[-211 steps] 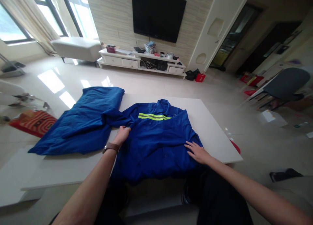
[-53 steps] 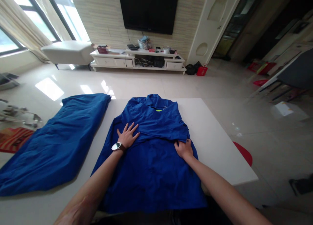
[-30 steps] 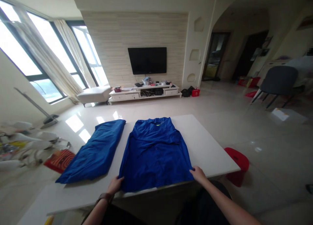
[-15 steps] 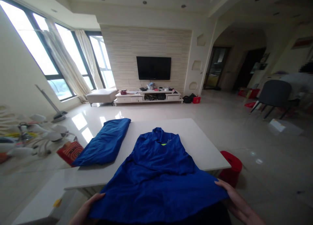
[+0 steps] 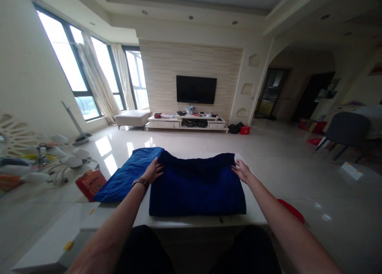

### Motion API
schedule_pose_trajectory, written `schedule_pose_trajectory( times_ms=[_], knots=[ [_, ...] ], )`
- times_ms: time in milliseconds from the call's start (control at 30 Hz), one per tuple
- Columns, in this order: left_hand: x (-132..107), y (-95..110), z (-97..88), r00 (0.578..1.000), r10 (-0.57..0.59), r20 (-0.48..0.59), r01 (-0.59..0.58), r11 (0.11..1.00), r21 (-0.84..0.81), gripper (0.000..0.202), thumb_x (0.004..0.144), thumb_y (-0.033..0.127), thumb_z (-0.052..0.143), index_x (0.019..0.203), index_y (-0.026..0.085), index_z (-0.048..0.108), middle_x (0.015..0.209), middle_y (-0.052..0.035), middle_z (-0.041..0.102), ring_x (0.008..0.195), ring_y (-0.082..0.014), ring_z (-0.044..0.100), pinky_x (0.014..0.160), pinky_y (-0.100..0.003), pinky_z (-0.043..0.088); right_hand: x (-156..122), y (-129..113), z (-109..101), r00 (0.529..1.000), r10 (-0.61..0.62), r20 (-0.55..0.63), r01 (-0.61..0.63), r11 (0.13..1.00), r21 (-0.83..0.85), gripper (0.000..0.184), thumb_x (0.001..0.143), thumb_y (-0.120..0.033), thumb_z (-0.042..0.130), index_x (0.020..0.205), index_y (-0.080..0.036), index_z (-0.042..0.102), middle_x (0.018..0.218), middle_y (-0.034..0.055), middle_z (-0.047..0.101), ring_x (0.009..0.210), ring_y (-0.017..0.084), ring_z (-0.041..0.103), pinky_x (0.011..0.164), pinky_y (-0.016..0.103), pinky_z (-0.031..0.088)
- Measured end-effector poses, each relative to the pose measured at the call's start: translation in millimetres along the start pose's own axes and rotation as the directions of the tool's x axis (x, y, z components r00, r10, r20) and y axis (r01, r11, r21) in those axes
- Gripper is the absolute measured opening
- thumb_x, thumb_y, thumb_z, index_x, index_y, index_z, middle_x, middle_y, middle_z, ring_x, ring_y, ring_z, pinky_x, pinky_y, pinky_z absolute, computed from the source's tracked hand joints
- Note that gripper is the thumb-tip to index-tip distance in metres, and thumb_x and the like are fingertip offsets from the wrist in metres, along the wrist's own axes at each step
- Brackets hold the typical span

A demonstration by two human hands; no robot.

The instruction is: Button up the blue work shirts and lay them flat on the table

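A blue shirt lies doubled over on the white table in front of me. Its hem edge is raised at the far side and sags a little between my hands. My left hand, with a dark band at the wrist, grips the far left corner of the hem. At the far right corner, my right hand pinches the cloth between thumb and fingers. The collar seen earlier is hidden beneath the doubled cloth. Beside the shirt, to the left, another folded blue garment lies flat.
A red stool stands by the table's right side. Left of the table are a red patterned bag and a white lamp-like fixture on the floor. A TV cabinet and a grey chair stand farther off.
Both my hands have moved forward and inward, carrying the shirt's hem from near my lap over to the far side. The shirt is now doubled over, and the camera view has shifted.
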State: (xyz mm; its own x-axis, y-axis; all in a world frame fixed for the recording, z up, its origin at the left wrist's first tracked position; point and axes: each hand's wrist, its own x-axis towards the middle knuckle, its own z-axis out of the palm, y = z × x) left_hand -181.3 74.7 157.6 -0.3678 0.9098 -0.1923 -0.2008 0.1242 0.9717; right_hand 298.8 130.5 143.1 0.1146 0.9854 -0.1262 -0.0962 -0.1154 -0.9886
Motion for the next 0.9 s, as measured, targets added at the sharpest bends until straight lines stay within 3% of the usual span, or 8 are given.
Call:
schedule_pose_trajectory(
  times_ms=[133,233,300,400,533,633,733,900],
  knots=[
    [4.7,-51.7,1.1,0.983,0.178,0.042,-0.181,0.913,0.365,0.067,0.088,0.034,0.065,0.149,0.011,0.048,0.165,-0.0197,0.038,0.156,-0.0313,0.028,0.128,-0.045,0.022,-20.9,66.9,25.6,0.988,-0.052,0.146,0.096,0.945,-0.312,0.051,0.087,-0.048,0.061,0.133,-0.028,0.056,0.155,0.0099,0.049,0.141,0.028,0.049,0.113,0.049,0.044],
    [-19.7,-134.4,-9.2,0.951,0.032,0.309,-0.271,0.572,0.775,0.078,0.088,0.041,0.060,0.159,0.017,0.039,0.169,-0.0177,0.029,0.158,-0.0352,0.021,0.128,-0.057,0.019,-56.3,144.4,18.3,0.952,-0.012,0.307,0.177,0.839,-0.515,0.062,0.065,-0.033,0.079,0.126,-0.023,0.068,0.156,0.0123,0.050,0.151,0.035,0.035,0.126,0.053,0.023],
    [-37.1,-190.3,-16.2,0.934,-0.211,0.290,-0.196,0.375,0.906,0.082,0.088,0.052,0.060,0.163,0.036,0.030,0.175,-0.0076,0.011,0.158,-0.0481,0.005,0.114,-0.082,0.017,-73.3,189.2,5.5,0.895,0.148,0.421,0.306,0.484,-0.820,0.075,0.070,-0.034,0.073,0.144,-0.030,0.059,0.167,0.0069,0.037,0.157,0.040,0.018,0.123,0.063,0.019],
    [-49.1,-247.4,-22.3,0.915,-0.282,0.288,-0.237,0.202,0.950,0.071,0.094,0.056,0.046,0.161,0.046,0.026,0.175,0.0019,0.004,0.157,-0.0486,-0.006,0.108,-0.088,0.010,-82.3,222.4,-10.4,0.867,0.275,0.415,0.387,0.151,-0.910,0.088,0.075,-0.033,0.067,0.159,-0.037,0.040,0.170,0.0045,0.029,0.158,0.041,0.016,0.119,0.066,0.023],
    [-39.4,-267.0,-21.3,0.943,-0.147,0.299,-0.289,0.082,0.954,0.063,0.099,0.050,0.037,0.161,0.046,0.025,0.175,0.0059,0.007,0.159,-0.0408,-0.008,0.116,-0.082,0.004,-72.7,209.8,-11.9,0.855,0.203,0.477,0.466,0.103,-0.879,0.077,0.079,-0.046,0.067,0.154,-0.037,0.049,0.162,0.0088,0.043,0.148,0.041,0.036,0.119,0.063,0.023],
    [-31.2,-263.6,-22.5,0.970,-0.020,0.242,-0.241,0.043,0.970,0.062,0.100,0.043,0.034,0.162,0.043,0.027,0.175,0.0049,0.009,0.159,-0.0401,-0.009,0.116,-0.081,0.001,-61.3,202.4,-8.7,0.808,0.236,0.540,0.524,0.130,-0.842,0.088,0.075,-0.060,0.072,0.156,-0.051,0.038,0.172,-0.0008,0.023,0.156,0.044,0.014,0.118,0.072,0.014],
    [-29.2,-262.3,-33.3,0.992,0.093,0.082,-0.093,0.128,0.987,0.063,0.099,0.045,0.034,0.161,0.043,0.028,0.175,0.0021,0.014,0.160,-0.0394,-0.004,0.117,-0.079,0.006,-52.3,218.2,-9.6,0.779,0.352,0.519,0.492,0.169,-0.854,0.093,0.077,-0.073,0.066,0.159,-0.056,0.025,0.175,-0.0069,0.006,0.158,0.045,-0.007,0.115,0.079,0.001],
    [-29.5,-270.5,-54.2,0.967,0.147,-0.206,0.174,0.206,0.963,0.072,0.098,0.053,0.032,0.165,0.031,0.022,0.174,-0.0113,0.020,0.158,-0.0436,0.010,0.119,-0.071,0.016,-37.5,248.8,-9.9,0.895,0.257,0.363,0.328,0.170,-0.929,0.084,0.086,-0.080,0.048,0.161,-0.052,0.022,0.175,-0.0078,0.005,0.158,0.040,-0.012,0.117,0.076,-0.002]
  ],
)
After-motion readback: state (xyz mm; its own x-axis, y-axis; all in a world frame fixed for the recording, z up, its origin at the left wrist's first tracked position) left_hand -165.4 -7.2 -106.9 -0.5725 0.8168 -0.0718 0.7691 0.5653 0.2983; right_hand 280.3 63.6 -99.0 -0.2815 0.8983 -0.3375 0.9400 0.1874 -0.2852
